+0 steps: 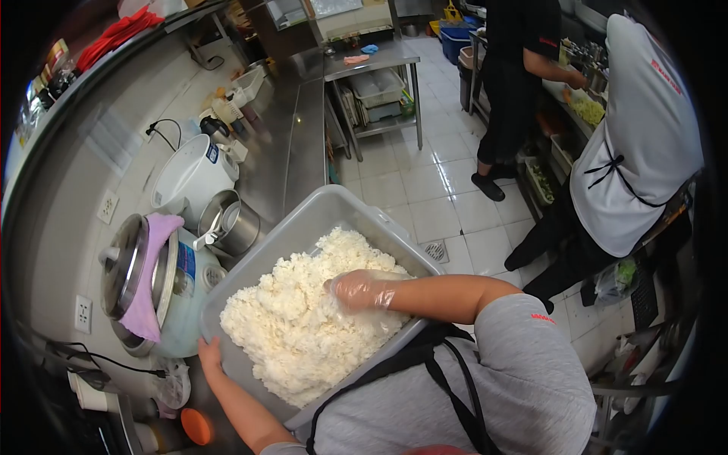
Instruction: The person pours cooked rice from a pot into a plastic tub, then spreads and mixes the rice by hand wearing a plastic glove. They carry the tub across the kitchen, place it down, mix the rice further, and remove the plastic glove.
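A large grey plastic tub (318, 203) holds a heap of cooked white rice (292, 334). My right hand (358, 291), in a clear plastic glove, is pressed into the upper right part of the heap. Its fingers curl into the grains, and the fingertips are hidden there. On the tub's left side, my bare left hand (209, 352) grips the edge. Just beyond it stands a big rice cooker (176, 288) with a metal lid and a lilac cloth (150, 277) draped over it.
A steel pot (241, 227) with a white-handled utensil and a white bucket (189, 178) stand along the wall. The steel counter (277, 144) runs away from me. An orange lid (196, 426) lies at lower left. Two co-workers (637, 136) stand at the right-hand counter.
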A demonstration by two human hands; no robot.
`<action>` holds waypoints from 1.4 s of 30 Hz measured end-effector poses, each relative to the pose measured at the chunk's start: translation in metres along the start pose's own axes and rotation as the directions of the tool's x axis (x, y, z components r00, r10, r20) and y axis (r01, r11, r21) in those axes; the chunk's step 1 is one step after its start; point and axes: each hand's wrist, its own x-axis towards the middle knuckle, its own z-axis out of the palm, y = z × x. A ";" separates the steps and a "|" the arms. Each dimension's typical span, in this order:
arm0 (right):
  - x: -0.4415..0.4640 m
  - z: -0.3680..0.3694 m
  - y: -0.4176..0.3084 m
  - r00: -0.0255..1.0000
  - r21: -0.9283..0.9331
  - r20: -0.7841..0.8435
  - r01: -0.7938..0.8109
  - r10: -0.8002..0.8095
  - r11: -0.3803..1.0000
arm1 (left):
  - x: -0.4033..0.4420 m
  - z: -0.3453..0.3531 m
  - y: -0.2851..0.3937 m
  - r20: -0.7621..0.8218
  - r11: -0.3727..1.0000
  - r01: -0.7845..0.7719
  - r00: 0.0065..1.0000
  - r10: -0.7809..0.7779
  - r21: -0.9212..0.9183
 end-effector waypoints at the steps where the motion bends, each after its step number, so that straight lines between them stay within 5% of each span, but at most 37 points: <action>1: 0.000 -0.005 0.002 1.000 0.023 0.026 -0.009 0.009 1.000 | -0.002 -0.001 0.002 0.012 0.999 0.008 1.000 -0.008 -0.033; 4: -0.008 -0.032 -0.005 0.935 0.065 0.353 -0.059 0.033 0.996 | -0.003 0.001 0.003 0.034 0.996 0.023 0.999 -0.020 -0.092; 8: 0.000 -0.035 -0.021 0.847 -0.149 0.515 -0.061 0.130 0.987 | 0.018 -0.003 -0.024 0.048 0.995 -0.008 0.999 0.013 -0.101; 15: 0.030 0.018 -0.032 0.934 -0.360 0.352 0.083 0.053 0.929 | 0.017 0.001 -0.020 0.077 0.992 -0.035 0.996 0.045 -0.122; 19: 0.023 0.022 -0.035 0.969 -0.413 0.184 0.228 -0.165 0.882 | 0.022 0.002 -0.027 0.078 0.995 -0.051 0.995 0.058 -0.091; 25: 0.032 0.038 -0.035 0.959 -0.524 0.215 0.274 -0.186 0.806 | 0.005 0.004 -0.014 -0.012 0.985 -0.057 0.998 0.056 -0.163; 28: 0.028 0.034 -0.023 0.997 -0.307 0.064 0.065 -0.048 0.950 | 0.010 0.003 -0.017 -0.011 0.993 -0.105 0.994 0.104 -0.060; 30: 0.042 0.046 0.005 1.000 0.041 -0.020 0.004 -0.003 0.999 | 0.022 0.004 -0.032 0.003 0.993 -0.100 0.995 0.101 -0.065; 38: 0.020 -0.016 0.019 0.970 0.289 -0.241 0.033 0.039 0.957 | 0.011 0.001 -0.015 0.036 0.996 -0.038 0.998 0.041 -0.082; 41: 0.016 -0.036 0.020 0.865 0.037 -0.442 0.280 -0.236 0.959 | 0.022 0.005 -0.030 -0.003 0.998 -0.059 0.998 0.059 -0.036; 42: 0.010 -0.044 0.016 0.896 0.166 -0.431 0.199 -0.111 0.966 | 0.020 0.004 -0.026 0.006 0.996 -0.073 0.997 0.074 -0.047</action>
